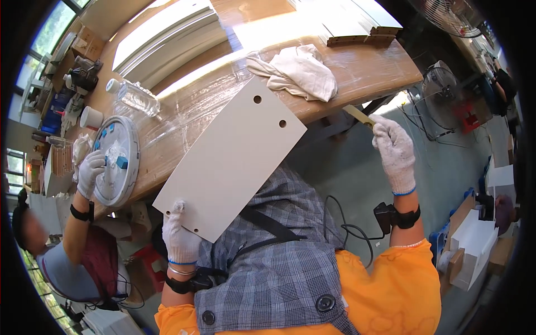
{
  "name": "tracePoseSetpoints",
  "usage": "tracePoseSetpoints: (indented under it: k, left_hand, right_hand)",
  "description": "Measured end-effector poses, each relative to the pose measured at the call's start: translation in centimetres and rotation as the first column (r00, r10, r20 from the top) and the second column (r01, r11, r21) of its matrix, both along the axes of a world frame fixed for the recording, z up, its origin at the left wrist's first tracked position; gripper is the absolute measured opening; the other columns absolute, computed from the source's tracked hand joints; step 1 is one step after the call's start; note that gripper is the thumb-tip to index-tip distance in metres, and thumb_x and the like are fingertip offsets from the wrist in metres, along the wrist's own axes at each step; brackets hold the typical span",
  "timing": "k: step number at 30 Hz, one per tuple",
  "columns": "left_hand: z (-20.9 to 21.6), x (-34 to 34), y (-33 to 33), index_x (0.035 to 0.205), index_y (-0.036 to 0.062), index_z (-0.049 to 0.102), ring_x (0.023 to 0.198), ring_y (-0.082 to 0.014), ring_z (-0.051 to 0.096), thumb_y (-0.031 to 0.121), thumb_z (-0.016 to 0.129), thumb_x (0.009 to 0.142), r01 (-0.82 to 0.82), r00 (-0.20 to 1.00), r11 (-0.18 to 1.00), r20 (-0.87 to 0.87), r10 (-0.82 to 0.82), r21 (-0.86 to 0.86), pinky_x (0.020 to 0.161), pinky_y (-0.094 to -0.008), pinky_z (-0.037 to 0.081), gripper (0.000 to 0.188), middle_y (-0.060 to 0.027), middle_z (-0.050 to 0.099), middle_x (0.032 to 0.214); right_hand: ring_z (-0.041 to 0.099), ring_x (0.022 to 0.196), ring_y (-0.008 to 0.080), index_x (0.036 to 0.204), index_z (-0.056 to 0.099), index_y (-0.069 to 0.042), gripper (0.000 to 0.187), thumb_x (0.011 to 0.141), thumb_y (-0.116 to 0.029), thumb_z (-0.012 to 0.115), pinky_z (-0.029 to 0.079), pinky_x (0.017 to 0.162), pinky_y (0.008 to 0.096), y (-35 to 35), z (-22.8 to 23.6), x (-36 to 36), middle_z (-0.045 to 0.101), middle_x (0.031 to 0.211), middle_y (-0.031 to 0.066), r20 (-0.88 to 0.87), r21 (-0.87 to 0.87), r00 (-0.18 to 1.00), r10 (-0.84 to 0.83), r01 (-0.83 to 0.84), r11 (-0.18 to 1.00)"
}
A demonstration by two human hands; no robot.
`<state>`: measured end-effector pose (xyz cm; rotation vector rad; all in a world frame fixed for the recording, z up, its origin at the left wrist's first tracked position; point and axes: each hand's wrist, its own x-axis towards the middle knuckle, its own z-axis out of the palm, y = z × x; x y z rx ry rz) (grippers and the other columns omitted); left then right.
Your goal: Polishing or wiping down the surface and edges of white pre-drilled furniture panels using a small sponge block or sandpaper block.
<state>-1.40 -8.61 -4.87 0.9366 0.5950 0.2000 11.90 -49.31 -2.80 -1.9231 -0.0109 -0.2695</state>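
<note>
Sunlight streaks across the wooden table (377, 70), where a crumpled cream cloth (304, 72) lies and white boards (167, 42) are stacked at the far side. From where I stand, the white panel (231, 162) slants between the table's near edge and the wearer's checked apron (279, 223), two dark holes near its upper end; whether it rests on the edge, I can't tell. Its lower end is in the gloved left hand (181, 237), closed on the rim, thumb flat on the upper face, fingers hidden beneath. Out to the right, well apart from the panel, the gloved right hand (393, 148) is raised, its fingers curled tight round one end of a thin yellowish strip (358, 115). Off to the left, a co-worker's gloved hand (90, 172) reaches over a round tray (134, 162) with blue blocks (121, 162).
</note>
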Motion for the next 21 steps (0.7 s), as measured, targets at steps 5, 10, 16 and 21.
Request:
tracePoseSetpoints:
  k: [5, 10, 16, 21]
  left_hand:
    - [-1.8, -1.5, 0.6, 0.125, 0.0053, 0.048, 0.110, -0.0289, 0.056, 0.016, 0.051, 0.091, -0.054, 0.999, 0.936, -0.015, 0.051, -0.349, 0.096, -0.0479, 0.044, 0.035, -0.0104, 0.057, 0.119]
    - [-2.3, -1.8, 0.3, 0.123, 0.0044, 0.050, 0.112, -0.0294, 0.055, 0.017, 0.051, 0.092, -0.077, 0.997, 0.921, -0.039, 0.068, -0.382, 0.098, -0.0485, 0.043, 0.034, -0.0112, 0.057, 0.120]
    - [-2.5, -1.5, -0.4, 0.121, 0.0050, 0.052, 0.108, -0.0282, 0.057, 0.015, 0.054, 0.091, -0.077, 0.995, 0.945, -0.092, 0.050, -0.317, 0.095, -0.0473, 0.045, 0.031, -0.0096, 0.058, 0.116]
    - [-2.2, -1.4, -0.6, 0.120, 0.0050, 0.052, 0.107, -0.0267, 0.057, 0.015, 0.055, 0.091, -0.068, 0.995, 0.951, -0.089, 0.043, -0.302, 0.094, -0.0462, 0.046, 0.031, -0.0085, 0.059, 0.113]
  right_hand:
    - [0.054, 0.070, 0.0065, 0.112, 0.062, 0.001, 0.026, 0.086, -0.002, 0.057, 0.048, 0.067, 0.0219, 4.1, -0.4, 0.6, 0.064, 0.082, 0.0022, -0.035, -0.059, 0.978, 0.208, -0.210, 0.976]
    - [0.063, 0.075, 0.0143, 0.108, 0.064, -0.001, 0.024, 0.085, -0.003, 0.058, 0.051, 0.071, 0.0264, 7.7, -0.4, 1.3, 0.067, 0.084, 0.0098, -0.044, -0.121, 0.951, 0.306, -0.309, 0.943]
    - [0.067, 0.079, 0.0265, 0.101, 0.066, -0.001, 0.019, 0.084, -0.010, 0.063, 0.053, 0.073, 0.0328, 10.4, -0.6, 1.7, 0.068, 0.087, 0.0165, 0.043, -0.284, 0.950, 0.309, -0.285, 0.916]
    - [0.067, 0.079, 0.0287, 0.098, 0.067, -0.002, 0.018, 0.083, -0.011, 0.064, 0.053, 0.072, 0.0335, 11.0, -1.4, 1.7, 0.067, 0.086, 0.0163, 0.097, -0.360, 0.960, 0.264, -0.214, 0.908]
